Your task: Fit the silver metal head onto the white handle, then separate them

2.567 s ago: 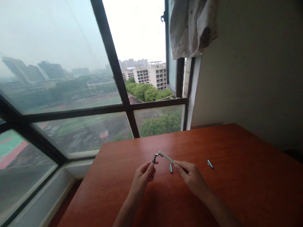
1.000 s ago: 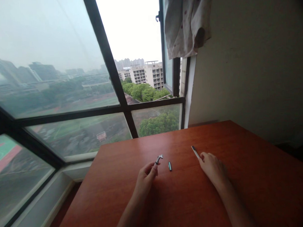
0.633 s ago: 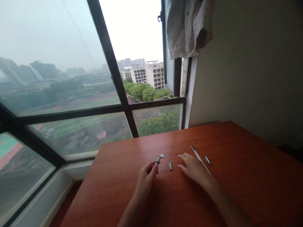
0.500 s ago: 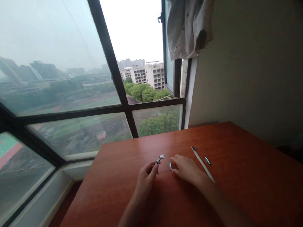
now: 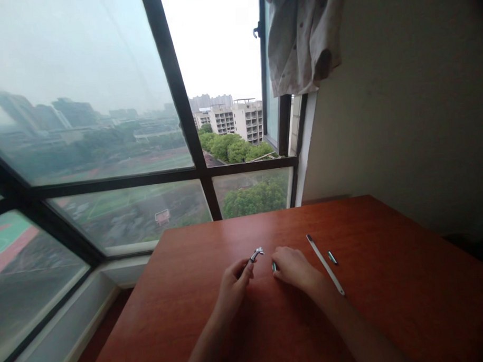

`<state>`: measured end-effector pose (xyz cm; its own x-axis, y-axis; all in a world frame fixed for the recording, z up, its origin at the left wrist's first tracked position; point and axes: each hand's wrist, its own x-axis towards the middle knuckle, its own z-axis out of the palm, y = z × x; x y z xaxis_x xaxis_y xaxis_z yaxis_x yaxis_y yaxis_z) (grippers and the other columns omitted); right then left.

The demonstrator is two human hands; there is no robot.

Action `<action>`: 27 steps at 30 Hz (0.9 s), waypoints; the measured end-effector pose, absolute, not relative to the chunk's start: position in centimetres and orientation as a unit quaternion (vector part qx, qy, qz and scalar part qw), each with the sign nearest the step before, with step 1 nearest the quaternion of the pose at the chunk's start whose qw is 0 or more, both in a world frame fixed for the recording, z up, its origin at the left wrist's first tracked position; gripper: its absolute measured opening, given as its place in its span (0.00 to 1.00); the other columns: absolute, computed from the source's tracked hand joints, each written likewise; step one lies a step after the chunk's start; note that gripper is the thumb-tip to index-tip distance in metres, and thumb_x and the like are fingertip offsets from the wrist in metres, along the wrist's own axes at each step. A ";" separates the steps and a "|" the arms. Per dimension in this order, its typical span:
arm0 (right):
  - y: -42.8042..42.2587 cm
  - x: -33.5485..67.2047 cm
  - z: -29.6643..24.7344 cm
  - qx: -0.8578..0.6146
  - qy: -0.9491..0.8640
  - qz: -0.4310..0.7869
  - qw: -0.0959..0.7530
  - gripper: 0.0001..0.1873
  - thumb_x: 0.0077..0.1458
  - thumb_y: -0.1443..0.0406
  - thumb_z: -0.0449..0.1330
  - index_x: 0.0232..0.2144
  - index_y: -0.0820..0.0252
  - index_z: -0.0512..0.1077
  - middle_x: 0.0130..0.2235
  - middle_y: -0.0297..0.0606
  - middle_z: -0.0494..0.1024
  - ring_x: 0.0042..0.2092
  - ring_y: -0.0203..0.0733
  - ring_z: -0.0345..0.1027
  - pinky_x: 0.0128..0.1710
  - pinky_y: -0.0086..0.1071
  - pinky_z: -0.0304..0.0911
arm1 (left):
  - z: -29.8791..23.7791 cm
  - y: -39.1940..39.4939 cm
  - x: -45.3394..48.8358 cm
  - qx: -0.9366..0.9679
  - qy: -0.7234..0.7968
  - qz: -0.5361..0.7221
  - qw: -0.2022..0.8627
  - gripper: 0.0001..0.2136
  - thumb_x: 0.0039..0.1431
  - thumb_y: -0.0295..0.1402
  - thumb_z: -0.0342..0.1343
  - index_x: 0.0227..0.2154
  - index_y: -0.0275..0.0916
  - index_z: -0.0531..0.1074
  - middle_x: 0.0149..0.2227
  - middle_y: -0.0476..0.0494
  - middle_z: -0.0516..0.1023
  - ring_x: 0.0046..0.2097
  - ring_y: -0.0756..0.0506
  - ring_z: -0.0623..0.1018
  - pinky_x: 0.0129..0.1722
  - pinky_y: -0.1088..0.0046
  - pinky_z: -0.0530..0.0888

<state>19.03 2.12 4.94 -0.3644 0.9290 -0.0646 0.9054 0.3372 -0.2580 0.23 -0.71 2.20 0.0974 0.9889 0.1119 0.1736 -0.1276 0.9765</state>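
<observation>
My left hand [image 5: 237,279] is closed around a razor handle [image 5: 256,253], whose silver head end points up and to the right, with no blade cartridge on it. To the right of it, my right hand [image 5: 294,264] pinches a small green and dark razor cartridge [image 5: 274,266] at the table surface; the fingers partly cover it. A second razor cartridge [image 5: 332,257] of the same look lies on the table farther right. Between that one and my right hand lies a slim white toothbrush [image 5: 326,265] with a dark head, slanting toward me.
The reddish-brown wooden table [image 5: 189,262] stands against a window with dark frames [image 5: 146,178]. One window pane [image 5: 278,121] at the right is swung open, and a pale cloth [image 5: 296,47] hangs over it. A plain wall [image 5: 393,117] rises at the right.
My right hand's fingers have closed on the nearer razor cartridge, which they were only beside before. My left hand keeps the razor handle in nearly the same place.
</observation>
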 end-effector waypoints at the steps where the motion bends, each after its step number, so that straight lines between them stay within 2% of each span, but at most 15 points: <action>1: 1.9 19.3 4.8 -0.561 -0.816 0.130 0.053 0.07 0.46 0.69 0.59 0.30 0.62 0.76 0.37 0.47 0.78 0.40 0.48 0.71 0.36 0.32 0.59 | 2.2 -0.7 0.2 0.594 0.490 0.461 0.441 0.17 0.56 0.43 0.55 0.37 0.33 0.77 0.23 0.50 0.66 0.26 0.50 0.64 0.25 0.77 0.61; 5: 1.3 20.3 3.6 -0.545 -0.814 0.173 0.107 0.06 0.47 0.68 0.59 0.29 0.60 0.76 0.33 0.38 0.78 0.36 0.41 0.69 0.33 0.28 0.58 | 2.3 -0.7 0.2 0.595 0.487 0.460 0.444 0.17 0.56 0.44 0.55 0.37 0.33 0.77 0.23 0.50 0.66 0.27 0.50 0.65 0.26 0.77 0.61; 7: 1.1 20.8 2.9 -0.510 -0.789 0.262 0.221 0.07 0.47 0.68 0.59 0.31 0.61 0.76 0.31 0.36 0.77 0.33 0.38 0.68 0.33 0.27 0.59 | 2.3 -0.7 0.3 0.591 0.485 0.460 0.452 0.18 0.55 0.45 0.56 0.37 0.32 0.77 0.23 0.50 0.66 0.26 0.50 0.64 0.25 0.77 0.60; 10: 1.0 21.4 2.1 -0.464 -0.702 0.393 0.370 0.15 0.48 0.64 0.62 0.41 0.62 0.75 0.32 0.35 0.74 0.32 0.37 0.65 0.32 0.28 0.60 | 2.4 -0.9 0.5 0.585 0.479 0.460 0.466 0.20 0.53 0.47 0.56 0.37 0.32 0.77 0.22 0.50 0.66 0.25 0.50 0.64 0.24 0.77 0.61; 13: 0.8 21.7 1.9 -0.421 -0.597 0.508 0.456 0.20 0.48 0.60 0.64 0.44 0.60 0.73 0.31 0.33 0.70 0.29 0.33 0.61 0.28 0.26 0.58 | 2.6 -1.3 0.7 0.587 0.469 0.460 0.474 0.19 0.55 0.46 0.56 0.38 0.33 0.77 0.23 0.49 0.67 0.25 0.50 0.64 0.25 0.77 0.62; 15: 0.5 21.6 2.0 -0.376 -0.517 0.587 0.497 0.21 0.49 0.58 0.64 0.46 0.58 0.72 0.28 0.30 0.66 0.24 0.29 0.54 0.22 0.23 0.52 | 2.7 -1.6 1.0 0.591 0.463 0.461 0.473 0.18 0.55 0.45 0.56 0.38 0.33 0.77 0.23 0.49 0.67 0.26 0.50 0.65 0.25 0.77 0.62; 17: 0.1 21.4 2.2 -0.323 -0.452 0.645 0.524 0.23 0.48 0.57 0.65 0.46 0.56 0.72 0.26 0.28 0.62 0.22 0.27 0.47 0.19 0.23 0.44 | 2.9 -1.9 1.3 0.592 0.461 0.463 0.472 0.18 0.55 0.44 0.56 0.37 0.33 0.77 0.23 0.48 0.68 0.26 0.50 0.65 0.25 0.77 0.63; 19: -0.2 21.0 2.4 -0.284 -0.422 0.673 0.536 0.24 0.46 0.57 0.67 0.46 0.56 0.72 0.24 0.27 0.60 0.22 0.28 0.44 0.19 0.24 0.41 | 3.0 -2.2 1.6 0.589 0.460 0.468 0.472 0.17 0.55 0.44 0.56 0.37 0.34 0.77 0.23 0.48 0.68 0.26 0.50 0.65 0.24 0.77 0.63; 24: -0.6 20.6 2.8 -0.261 -0.408 0.688 0.541 0.25 0.43 0.57 0.69 0.45 0.56 0.73 0.25 0.28 0.60 0.22 0.28 0.44 0.20 0.25 0.42 | 3.3 -2.7 1.9 0.604 0.452 0.469 0.459 0.14 0.56 0.42 0.56 0.32 0.34 0.77 0.24 0.47 0.69 0.27 0.49 0.66 0.26 0.76 0.64; 27: -0.7 20.6 2.9 -0.249 -0.400 0.695 0.543 0.25 0.42 0.57 0.70 0.44 0.55 0.73 0.27 0.29 0.61 0.23 0.28 0.44 0.20 0.25 0.42 | 3.3 -2.8 2.0 0.616 0.442 0.470 0.451 0.12 0.57 0.40 0.56 0.33 0.35 0.76 0.25 0.47 0.69 0.28 0.49 0.66 0.27 0.76 0.65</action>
